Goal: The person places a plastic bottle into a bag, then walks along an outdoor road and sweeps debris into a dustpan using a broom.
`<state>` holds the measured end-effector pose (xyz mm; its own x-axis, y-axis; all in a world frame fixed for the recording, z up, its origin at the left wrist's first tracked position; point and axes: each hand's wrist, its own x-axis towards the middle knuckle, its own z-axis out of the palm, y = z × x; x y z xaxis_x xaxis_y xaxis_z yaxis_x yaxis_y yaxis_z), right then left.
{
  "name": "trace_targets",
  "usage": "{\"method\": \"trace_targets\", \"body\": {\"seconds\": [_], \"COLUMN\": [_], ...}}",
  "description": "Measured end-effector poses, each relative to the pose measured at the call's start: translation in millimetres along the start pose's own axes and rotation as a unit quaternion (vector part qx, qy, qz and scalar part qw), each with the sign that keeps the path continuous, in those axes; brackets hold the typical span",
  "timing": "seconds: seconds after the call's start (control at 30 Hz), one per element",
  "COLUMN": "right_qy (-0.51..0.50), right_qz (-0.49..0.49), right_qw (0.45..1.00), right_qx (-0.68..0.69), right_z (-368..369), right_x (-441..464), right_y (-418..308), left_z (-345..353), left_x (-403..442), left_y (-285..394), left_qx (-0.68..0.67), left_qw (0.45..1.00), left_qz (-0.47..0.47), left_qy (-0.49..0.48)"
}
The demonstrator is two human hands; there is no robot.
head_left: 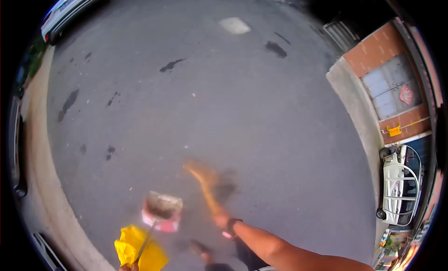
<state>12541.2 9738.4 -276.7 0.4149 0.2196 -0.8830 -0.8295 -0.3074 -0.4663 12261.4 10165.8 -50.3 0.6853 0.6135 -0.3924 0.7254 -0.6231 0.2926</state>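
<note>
Left hand (128,267) clasps a dustpan (162,219) by its rod (145,240); pan beyond the fingers, yellow bag (151,257) alongside; right hand (220,219) grips a blurred broom-like tool (208,190) angled ahead; pale specks (193,95) lie past those fingers (pan's load unclear); sweeping looks unfinished.

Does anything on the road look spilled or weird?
Yes! Dark blotches mark the grey road, on the left and toward the top. They stand out against the paler surface like spills or stains, but I can't tell which. The broom looks smeared too, but that's probably just picture blur.
</note>
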Motion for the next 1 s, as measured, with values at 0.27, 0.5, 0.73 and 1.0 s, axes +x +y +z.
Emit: {"method": "trace_targets", "body": {"seconds": [0.27,0.5,0.73,1.0], "right_qy": [0.023,0.093,-0.002,-0.072], "right_qz": [-0.021,-0.082,-0.076,-0.067], "right_qw": [0.981,0.924,0.884,0.812], "right_qx": [-0.19,-0.363,-0.461,-0.576], "right_z": [-49,-84,-3,16], "right_x": [-117,23,50,-74], "right_y": [-118,-243,-133,-180], "left_z": [-34,-30,-34,-37], "left_x": [9,10,9,9], "left_y": [82,86,89,79], "left_qx": [-0.03,-0.013,-0.002,-0.005], "left_qw": [0.989,0.994,0.991,0.99], "left_qz": [-0.141,-0.103,-0.134,-0.138], "left_qy": [-0.026,0.032,0.017,0.007]}}
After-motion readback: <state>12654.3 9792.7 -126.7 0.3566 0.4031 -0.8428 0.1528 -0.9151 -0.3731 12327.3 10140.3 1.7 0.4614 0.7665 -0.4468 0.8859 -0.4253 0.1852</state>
